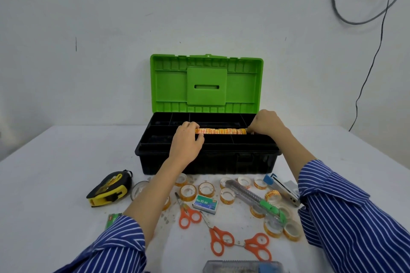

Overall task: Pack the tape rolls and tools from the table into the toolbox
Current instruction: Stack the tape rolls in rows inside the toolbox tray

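nearby, scissors (188,210), cutter (255,200), loose tape rolls (206,189)

Place: you are at a plain, makeshift work corner, more a bare workroom than a home or a shop.
Wall: a bare white wall (199,6) faces you, scuffed and marked with small stains.
Wiring: loose grey and black cables (377,29) hang down the wall at your upper right, unclipped.
Surface: you work on a white surface (44,173) pushed against the wall, speckled with small debris near the front.
Gear: a black toolbox (206,162) with a green lid (206,84) stands open, with a yellow tape measure (108,188), orange scissors (188,213), a utility knife (255,199) and a staple box (205,204) scattered before it.
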